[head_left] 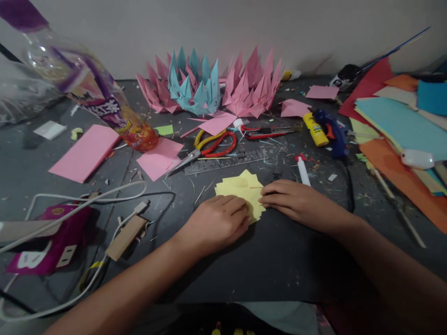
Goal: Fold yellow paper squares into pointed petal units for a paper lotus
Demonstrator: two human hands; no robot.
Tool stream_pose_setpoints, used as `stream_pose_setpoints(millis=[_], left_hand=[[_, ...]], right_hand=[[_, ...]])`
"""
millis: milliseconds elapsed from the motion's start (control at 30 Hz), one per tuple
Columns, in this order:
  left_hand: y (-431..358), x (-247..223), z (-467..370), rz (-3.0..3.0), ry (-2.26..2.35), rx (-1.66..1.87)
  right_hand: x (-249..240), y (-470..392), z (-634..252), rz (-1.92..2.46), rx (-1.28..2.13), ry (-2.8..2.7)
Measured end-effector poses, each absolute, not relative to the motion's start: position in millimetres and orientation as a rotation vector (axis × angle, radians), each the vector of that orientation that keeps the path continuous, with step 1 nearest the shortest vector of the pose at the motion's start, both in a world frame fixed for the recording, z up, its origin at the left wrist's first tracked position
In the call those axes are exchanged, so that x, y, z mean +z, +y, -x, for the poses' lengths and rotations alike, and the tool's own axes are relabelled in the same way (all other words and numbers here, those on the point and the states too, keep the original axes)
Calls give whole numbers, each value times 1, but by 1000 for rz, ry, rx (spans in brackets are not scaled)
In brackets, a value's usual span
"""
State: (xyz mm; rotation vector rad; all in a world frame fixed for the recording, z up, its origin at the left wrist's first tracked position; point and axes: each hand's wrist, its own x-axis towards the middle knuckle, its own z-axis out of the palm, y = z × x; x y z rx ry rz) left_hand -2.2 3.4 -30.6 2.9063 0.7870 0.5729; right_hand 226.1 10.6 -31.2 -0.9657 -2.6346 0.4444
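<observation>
A loose stack of yellow paper squares [239, 186], fanned at uneven angles, lies on the dark table in front of me. My left hand [218, 221] rests on its lower left part, fingers curled down and pressed together on the paper. At the right edge, my right hand [296, 202] has its fingers bent together on the top sheet. The fingertips of both hands are partly hidden. Just behind the stack are a clear ruler [226, 162] and scissors [213, 146] with red and yellow handles.
Pink and blue folded-paper rings [197, 90] stand at the back. A tilted bottle [101, 97], pink sheets [85, 151] and a magenta power strip [56, 237] are on the left. Rightward are a glue stick [315, 130], a blue glue gun [335, 135] and coloured paper [401, 123].
</observation>
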Motion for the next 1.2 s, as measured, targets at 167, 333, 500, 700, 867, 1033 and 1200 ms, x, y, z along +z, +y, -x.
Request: stream_pose_setpoints(millis=[167, 333, 500, 700, 867, 1033, 1200], left_hand=[[3, -31, 0, -2874, 799, 486], [3, -28, -1, -2871, 817, 403], [2, -29, 0, -2874, 819, 404], [2, -29, -3, -2874, 822, 415], [2, -29, -4, -2870, 834, 357], [2, -29, -4, -2875, 833, 341], [3, -29, -5, -2894, 844, 313]], right_hand=[[-30, 14, -219, 1112, 680, -2421], [-30, 14, -210, 1284, 810, -2182], [-31, 14, -205, 1346, 782, -2092], [-32, 14, -204, 1379, 742, -2096], [-33, 14, -203, 1388, 716, -2099], [-33, 14, -203, 1405, 703, -2099], [-32, 14, -202, 1440, 718, -2084]])
